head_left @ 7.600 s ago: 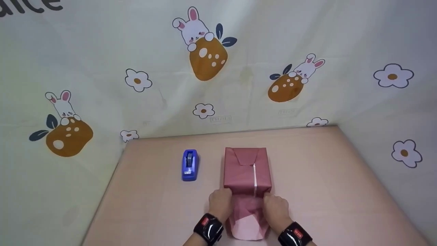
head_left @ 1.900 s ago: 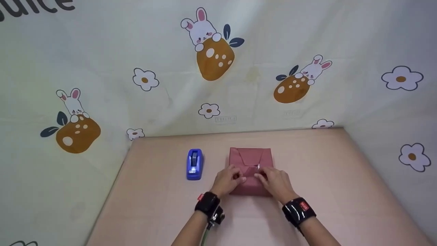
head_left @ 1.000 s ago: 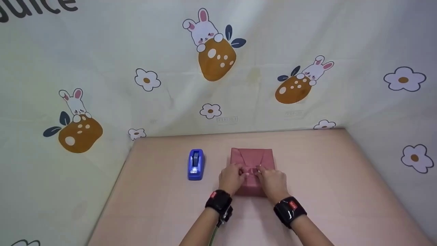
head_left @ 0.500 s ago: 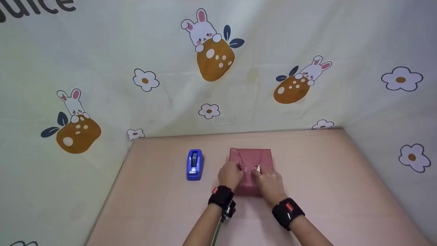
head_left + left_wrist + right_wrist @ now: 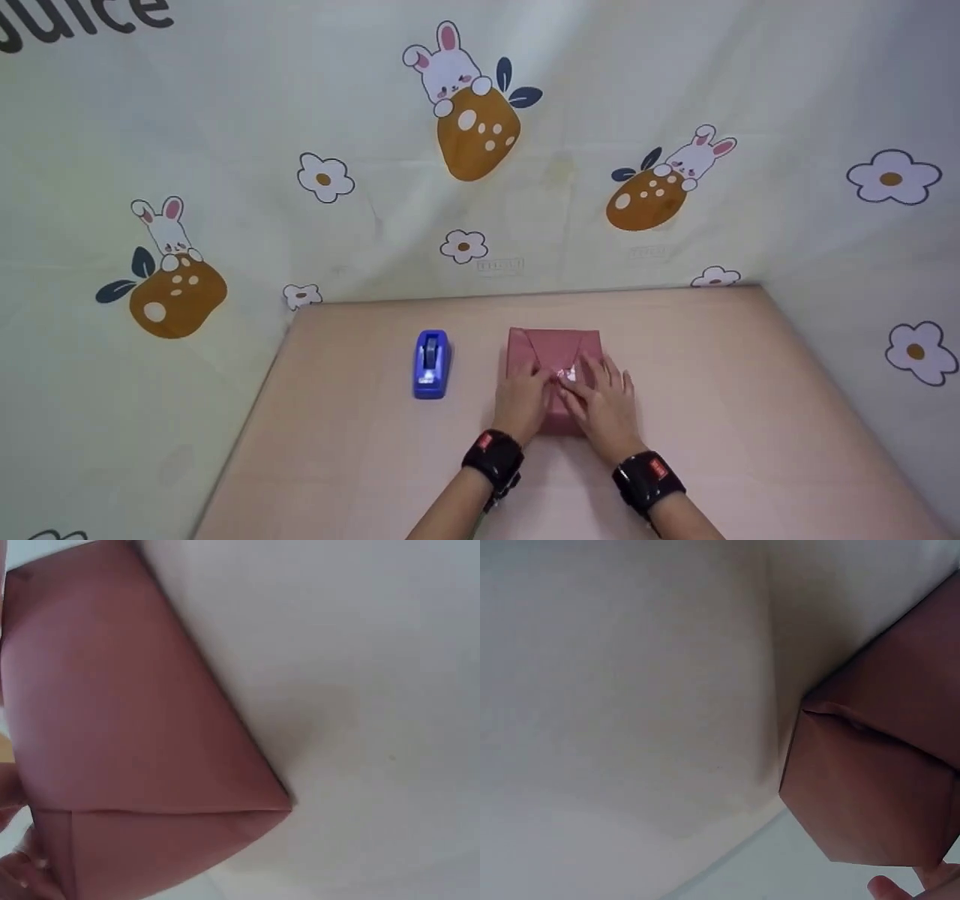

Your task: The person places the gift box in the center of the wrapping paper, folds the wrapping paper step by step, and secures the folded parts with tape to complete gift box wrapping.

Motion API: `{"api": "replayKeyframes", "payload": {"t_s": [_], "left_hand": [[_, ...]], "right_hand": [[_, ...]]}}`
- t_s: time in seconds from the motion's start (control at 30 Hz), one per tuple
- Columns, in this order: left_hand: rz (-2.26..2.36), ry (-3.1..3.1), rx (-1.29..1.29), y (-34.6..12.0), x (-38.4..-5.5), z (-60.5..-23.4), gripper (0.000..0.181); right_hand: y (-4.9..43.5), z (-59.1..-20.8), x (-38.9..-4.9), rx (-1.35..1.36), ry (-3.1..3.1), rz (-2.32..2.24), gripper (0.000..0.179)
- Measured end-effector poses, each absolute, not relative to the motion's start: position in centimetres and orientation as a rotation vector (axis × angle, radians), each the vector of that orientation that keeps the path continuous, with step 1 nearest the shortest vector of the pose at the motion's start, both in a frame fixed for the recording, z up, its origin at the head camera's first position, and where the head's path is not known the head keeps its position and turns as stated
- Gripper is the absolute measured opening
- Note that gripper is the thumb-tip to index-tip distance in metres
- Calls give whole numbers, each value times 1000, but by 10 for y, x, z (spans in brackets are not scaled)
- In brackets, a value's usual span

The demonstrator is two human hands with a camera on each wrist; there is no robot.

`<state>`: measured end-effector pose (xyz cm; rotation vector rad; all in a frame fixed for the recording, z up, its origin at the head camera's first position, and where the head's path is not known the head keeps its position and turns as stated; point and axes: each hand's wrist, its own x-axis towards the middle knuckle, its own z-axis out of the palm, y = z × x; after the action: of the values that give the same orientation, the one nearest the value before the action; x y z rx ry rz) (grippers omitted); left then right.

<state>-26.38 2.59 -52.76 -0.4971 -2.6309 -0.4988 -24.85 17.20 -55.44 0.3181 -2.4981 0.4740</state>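
A box wrapped in dusty-red paper (image 5: pixel 555 345) lies on the table, its folded flaps meeting on top. Near the middle of that top face shines a short piece of clear tape (image 5: pixel 568 372). My left hand (image 5: pixel 522 401) rests on the box's left part, fingertips touching the paper beside the tape. On the right part lies my right hand (image 5: pixel 609 411), fingers spread and thumb at the tape. Folded end paper shows in the left wrist view on the box (image 5: pixel 135 712) and in the right wrist view on its other side (image 5: pixel 877 787). The hands partly cover the seam.
A blue tape dispenser (image 5: pixel 430 365) stands left of the box. The pale pink tabletop (image 5: pixel 337 450) ends at a back edge against a curtain (image 5: pixel 375 247) printed with rabbits and flowers.
The loose lower paper was folded up onto the box earlier. Both hands then worked at the tape over the flap; just now the right fingers have spread out flat over the box's right side.
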Motion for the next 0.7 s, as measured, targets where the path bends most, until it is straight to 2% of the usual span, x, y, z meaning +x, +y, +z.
{"api": "replayKeyframes", "payload": {"t_s": [0.2,0.33,0.53,0.7], "left_hand": [[-299,-2682,-731,19,-255,-527,28],[-432,-2758,-773,8,-257,-534,37],[-624,-2785,-765,4,-258,-538,40],[-690,-2770,-780,0,-258,-541,40]], "right_hand": [[176,-557,-241,303,-2612,493,35],[176,-556,-237,378,-2632,370,41],[176,-562,-228,549,-2561,154,47],[178,-564,-222,680,-2500,149,47]]}}
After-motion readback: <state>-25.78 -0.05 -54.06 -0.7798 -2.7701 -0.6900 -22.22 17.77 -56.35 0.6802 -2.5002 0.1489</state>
